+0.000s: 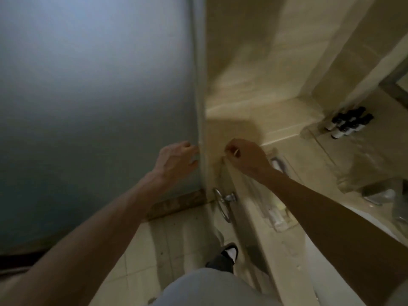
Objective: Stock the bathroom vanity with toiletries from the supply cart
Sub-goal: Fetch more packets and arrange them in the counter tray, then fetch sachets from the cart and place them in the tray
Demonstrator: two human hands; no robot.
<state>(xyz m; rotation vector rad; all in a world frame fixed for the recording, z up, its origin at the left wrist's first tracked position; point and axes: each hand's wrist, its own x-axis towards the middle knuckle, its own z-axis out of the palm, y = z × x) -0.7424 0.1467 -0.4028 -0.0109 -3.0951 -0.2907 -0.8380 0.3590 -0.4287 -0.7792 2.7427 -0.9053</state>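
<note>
Big frosted glass panel (95, 96) fills the left, and the vanity counter (293, 257) runs down the right. Left hand (176, 160) has its fingers curled at the panel's edge. Right hand (247, 157) has its fingers bunched tight, maybe pinching something, but it's too blurry to call for either hand. Small dark bottles (348, 122) stand in a clear tray (313, 133) at the counter's back.

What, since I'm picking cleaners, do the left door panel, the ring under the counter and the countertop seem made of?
Door panel: probably frosted glass, matte and evenly glowing blue-grey. Ring: polished metal, likely chrome, with bright glints. Countertop: glossy cream stone or stone-look, faintly veined, reflecting light.
</note>
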